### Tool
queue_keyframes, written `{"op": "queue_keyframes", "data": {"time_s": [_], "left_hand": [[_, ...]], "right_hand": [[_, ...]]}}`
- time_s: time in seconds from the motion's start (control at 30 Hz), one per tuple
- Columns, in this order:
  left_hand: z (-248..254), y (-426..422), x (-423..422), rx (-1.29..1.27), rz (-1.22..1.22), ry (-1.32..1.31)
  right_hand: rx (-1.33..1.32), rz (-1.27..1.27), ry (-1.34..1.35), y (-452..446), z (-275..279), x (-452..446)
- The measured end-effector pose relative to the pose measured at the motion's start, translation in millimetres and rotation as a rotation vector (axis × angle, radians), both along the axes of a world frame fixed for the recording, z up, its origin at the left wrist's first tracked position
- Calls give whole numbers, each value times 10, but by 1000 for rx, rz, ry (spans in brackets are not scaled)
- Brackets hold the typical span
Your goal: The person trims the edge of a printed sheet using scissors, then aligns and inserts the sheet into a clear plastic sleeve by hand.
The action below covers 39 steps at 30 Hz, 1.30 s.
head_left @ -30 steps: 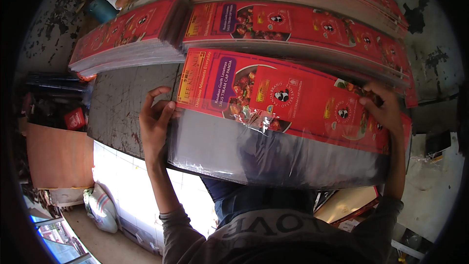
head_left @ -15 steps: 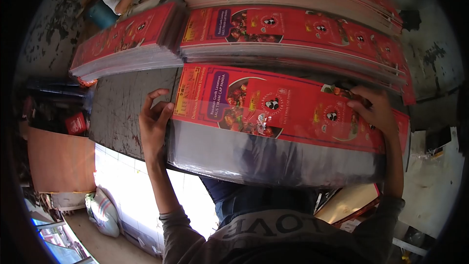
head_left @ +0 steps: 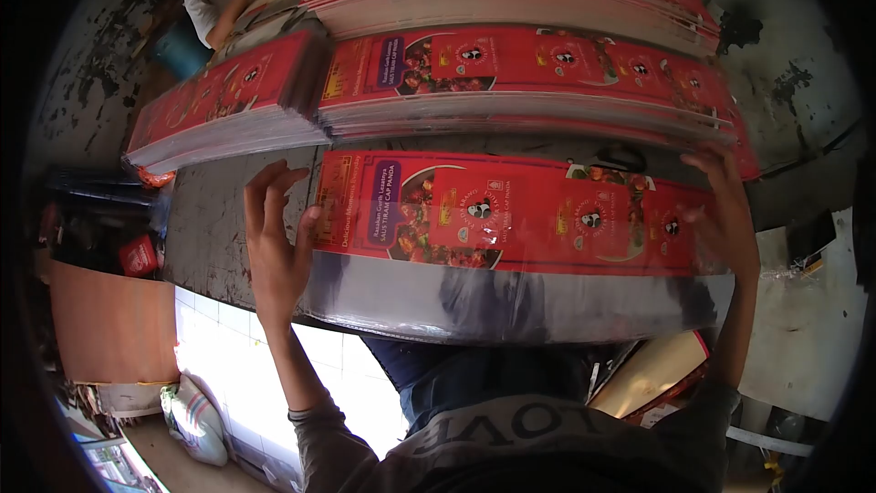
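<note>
A long red printed sheet (head_left: 538,219) with food pictures and panda logos lies on the table in front of me. Clear plastic film (head_left: 511,301) extends past its near edge. At the sheet's left end, my left hand (head_left: 278,242) is open, its fingers apart and curved, with the thumb close to the edge. My right hand (head_left: 727,215) is over the right end, fingers spread and slightly blurred. Whether either hand touches the sheet or film, I cannot tell.
Behind the sheet stand a stack of similar red sheets (head_left: 520,64), a farther stack (head_left: 511,0) and a shorter left stack (head_left: 224,96). The dark worn tabletop (head_left: 212,219) shows at left. Another person's arm (head_left: 239,5) reaches in at the upper left. A white sack (head_left: 193,420) sits on the floor.
The red sheet has shifted slightly left and now lies straighter. My right hand has moved off its face to the right end and opened. My left hand has moved slightly left.
</note>
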<state>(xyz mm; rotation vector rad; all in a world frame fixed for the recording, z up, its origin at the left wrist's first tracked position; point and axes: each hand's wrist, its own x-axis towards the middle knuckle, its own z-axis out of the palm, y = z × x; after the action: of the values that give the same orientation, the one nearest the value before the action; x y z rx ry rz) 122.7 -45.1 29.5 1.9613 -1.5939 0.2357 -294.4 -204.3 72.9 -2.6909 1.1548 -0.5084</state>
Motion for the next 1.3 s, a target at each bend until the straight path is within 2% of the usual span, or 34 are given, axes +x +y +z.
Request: {"op": "queue_keyframes", "data": {"time_s": [0.03,0.07,0.1,0.17,0.2,0.27,0.37,0.7,0.8,0.87,1.07,1.13,1.3], "left_hand": [[42,-33,-47,-6,0,4],[83,-74,-96,67,-80,58],[109,-113,-123,141,-162,113],[106,-204,-96,203,-231,93],[83,-262,-81,215,-307,45],[-3,-345,-26,269,-421,8],[-52,-345,12,285,-430,157],[-66,-331,-17,211,-408,135],[-72,-304,-24,206,-396,209],[-85,-297,-11,199,-359,114],[-122,-308,5,140,-357,99],[-123,-322,40,137,-377,49],[-118,-324,44,105,-393,-34]], "right_hand": [[43,-41,-46,21,-35,-161],[-73,-99,6,55,-149,-331],[-77,-99,11,109,-234,-461],[-141,-243,24,221,-328,-636],[-29,-306,-25,278,-311,-627],[-63,-318,-23,278,-406,-716],[-94,-328,2,259,-413,-744],[-123,-369,41,201,-395,-734],[-93,-382,-3,198,-398,-703],[-57,-385,-35,185,-415,-702],[-40,-383,-59,176,-482,-762],[-81,-384,-171,179,-502,-750],[-116,-407,-121,183,-496,-783]]}}
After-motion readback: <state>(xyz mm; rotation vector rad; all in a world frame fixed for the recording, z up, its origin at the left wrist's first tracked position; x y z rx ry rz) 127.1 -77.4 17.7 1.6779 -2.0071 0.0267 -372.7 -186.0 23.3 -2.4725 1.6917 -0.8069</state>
